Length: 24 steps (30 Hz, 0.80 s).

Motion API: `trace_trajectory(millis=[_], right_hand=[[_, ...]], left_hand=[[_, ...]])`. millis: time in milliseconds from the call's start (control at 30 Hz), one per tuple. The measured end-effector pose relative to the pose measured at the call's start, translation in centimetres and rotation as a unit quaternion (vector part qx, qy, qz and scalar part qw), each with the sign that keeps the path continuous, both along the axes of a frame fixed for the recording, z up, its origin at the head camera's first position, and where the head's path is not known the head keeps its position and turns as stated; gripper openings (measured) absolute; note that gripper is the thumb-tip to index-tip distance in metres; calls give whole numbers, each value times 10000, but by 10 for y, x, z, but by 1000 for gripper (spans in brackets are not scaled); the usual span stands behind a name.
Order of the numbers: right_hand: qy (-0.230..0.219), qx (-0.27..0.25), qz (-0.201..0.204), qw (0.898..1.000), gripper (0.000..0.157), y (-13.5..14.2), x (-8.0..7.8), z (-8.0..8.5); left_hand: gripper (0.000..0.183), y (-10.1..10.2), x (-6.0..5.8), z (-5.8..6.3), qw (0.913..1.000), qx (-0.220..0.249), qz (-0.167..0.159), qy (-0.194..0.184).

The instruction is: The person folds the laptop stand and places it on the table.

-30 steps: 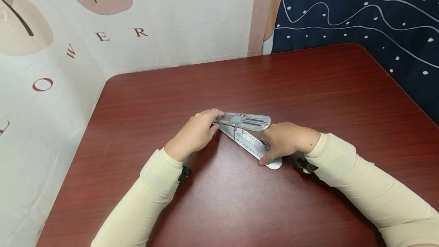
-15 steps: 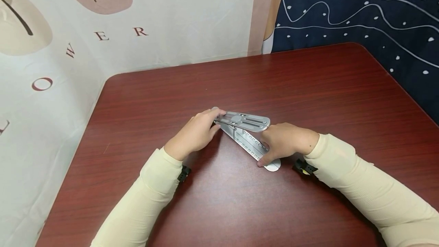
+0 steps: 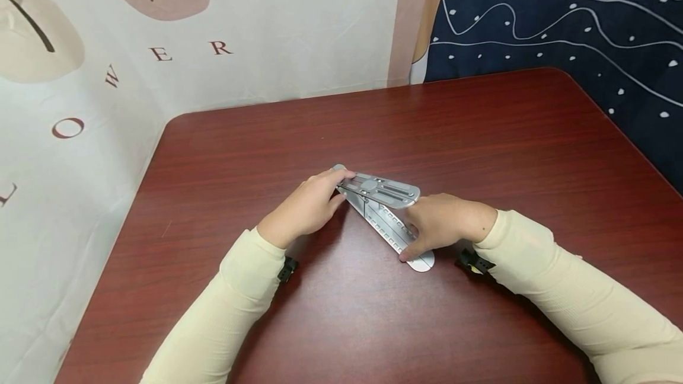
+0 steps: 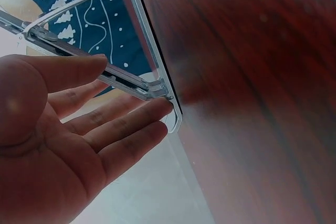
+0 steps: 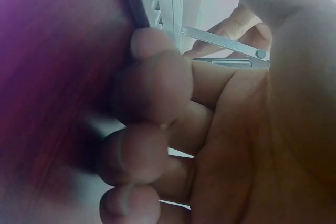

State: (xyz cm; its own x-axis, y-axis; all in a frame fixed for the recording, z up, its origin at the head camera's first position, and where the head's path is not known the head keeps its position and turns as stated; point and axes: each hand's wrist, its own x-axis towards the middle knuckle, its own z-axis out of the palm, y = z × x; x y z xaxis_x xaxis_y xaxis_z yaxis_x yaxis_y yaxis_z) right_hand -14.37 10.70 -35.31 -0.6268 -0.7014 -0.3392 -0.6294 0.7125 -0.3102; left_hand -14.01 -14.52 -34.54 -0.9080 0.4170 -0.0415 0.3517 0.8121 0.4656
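Note:
A silver folding laptop stand (image 3: 380,218) is on the table, its slotted upper plate (image 3: 392,191) raised at an angle over the long base with a row of notches. My left hand (image 3: 306,209) holds the hinge end, thumb and fingers to either side of the upper plate. In the left wrist view, a thin support bar (image 4: 79,4) spans between plate and base. My right hand (image 3: 445,218) grips the base close to its rounded near end, thumb on the near edge. Its curled fingers (image 5: 157,87) fill much of the right wrist view and hide part of the base.
The reddish-brown wooden table (image 3: 256,147) has rounded far corners. Behind it hang a pale cloth with letters (image 3: 299,22) on the left and a navy cloth with white trees (image 3: 533,22) on the right. Dark wrist straps (image 3: 474,261) show below both cuffs.
The stand's base has turned a little, its near end moving left and toward me. More of its far rounded end shows beyond my left fingers. Both hands keep their hold.

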Motion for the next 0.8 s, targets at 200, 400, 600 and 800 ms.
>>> trace_trajectory(millis=[200,400,600,800], right_hand=[[26,-29,58,10000,49,1,0,0],[-97,-72,-18,9999,42,3,-1,-1],[-152,-96,-25,9998,39,4,-2,-1],[-68,-337,43,9994,30,6,-5,2]], left_hand=[[43,1,1,1,10000,-10,15,5],[42,2,3,2,9994,-294,165,-44],[40,2,4,5,9977,-552,391,-23],[36,2,6,11,9970,-547,547,87]])
